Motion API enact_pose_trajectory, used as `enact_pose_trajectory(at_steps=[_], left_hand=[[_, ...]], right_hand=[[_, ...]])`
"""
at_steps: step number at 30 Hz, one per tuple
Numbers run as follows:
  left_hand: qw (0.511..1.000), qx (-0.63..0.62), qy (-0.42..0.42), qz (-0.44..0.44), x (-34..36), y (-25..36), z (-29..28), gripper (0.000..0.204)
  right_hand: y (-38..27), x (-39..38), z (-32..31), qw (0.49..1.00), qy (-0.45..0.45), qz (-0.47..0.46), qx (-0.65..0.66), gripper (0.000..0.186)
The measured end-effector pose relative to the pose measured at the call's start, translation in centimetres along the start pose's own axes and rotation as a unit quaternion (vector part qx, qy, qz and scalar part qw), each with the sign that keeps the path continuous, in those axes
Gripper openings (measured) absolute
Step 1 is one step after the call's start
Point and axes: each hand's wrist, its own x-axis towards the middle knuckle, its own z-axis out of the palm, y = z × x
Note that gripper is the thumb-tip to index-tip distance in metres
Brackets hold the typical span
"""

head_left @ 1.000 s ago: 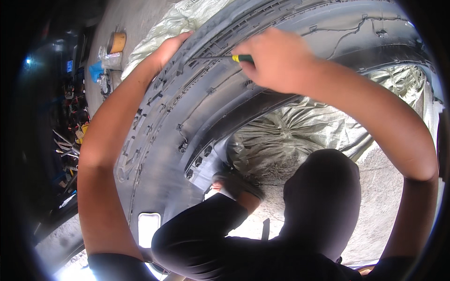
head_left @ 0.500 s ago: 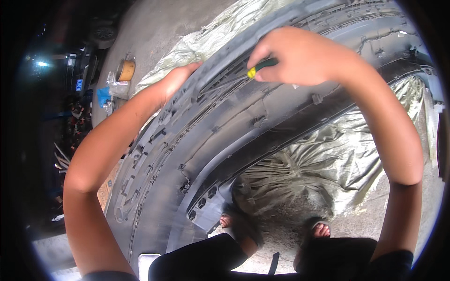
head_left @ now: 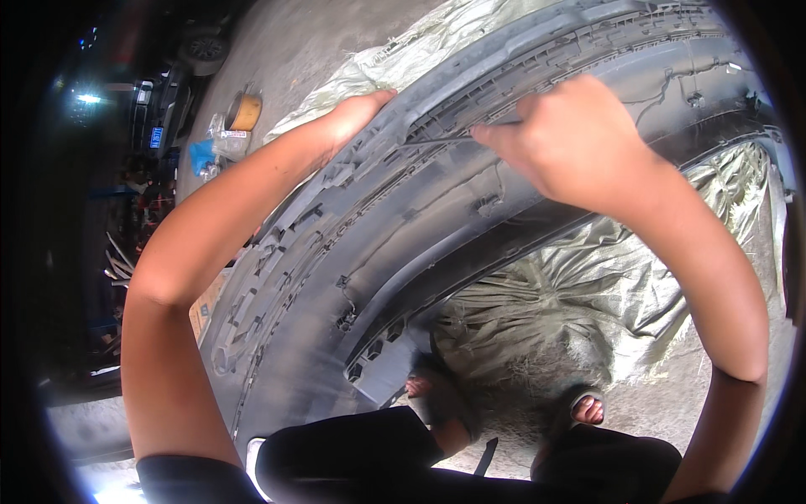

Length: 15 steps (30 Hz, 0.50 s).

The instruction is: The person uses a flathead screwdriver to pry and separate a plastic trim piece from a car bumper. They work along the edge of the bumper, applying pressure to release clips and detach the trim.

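A large grey car bumper (head_left: 424, 223), its inner side up with clips and thin wiring along it, curves across in front of me. At its far upper edge my left hand (head_left: 359, 116) grips the rim; those fingers are mostly hidden behind it. My right hand (head_left: 567, 139) is closed around a screwdriver (head_left: 445, 140). Its handle is covered by the fist, and the thin shaft points left. The tip reaches the slotted strip near the rim, a short way right of my left hand. Whether the tip is wedged in there, I cannot tell.
Crumpled pale woven sheeting (head_left: 579, 290) lies on the concrete floor under and beside the bumper. A roll of yellowish tape (head_left: 245, 112) and a blue plastic bag (head_left: 201, 156) sit on the floor at far left. Below are my feet (head_left: 588, 409). A parked car's wheel (head_left: 206, 49) stands at back left.
My right hand has turned, so the screwdriver's green and yellow handle is now hidden and its shaft lies flatter. The whole view has shifted slightly; my left hand stays at the rim.
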Motion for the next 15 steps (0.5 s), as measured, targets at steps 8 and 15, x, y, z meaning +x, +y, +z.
enact_pose_trajectory(at_steps=[8,15], left_hand=[[1.0,-0.004,0.003,0.007,-0.6,0.3,0.6,0.053],[1.0,0.02,0.009,-0.017,-0.4,-0.1,0.0,0.055]], right_hand=[[-1.0,0.5,0.0,0.951,-0.062,0.177,0.248,0.029],[-1.7,2.9,-2.4,0.899,-0.143,0.264,0.319,0.025]])
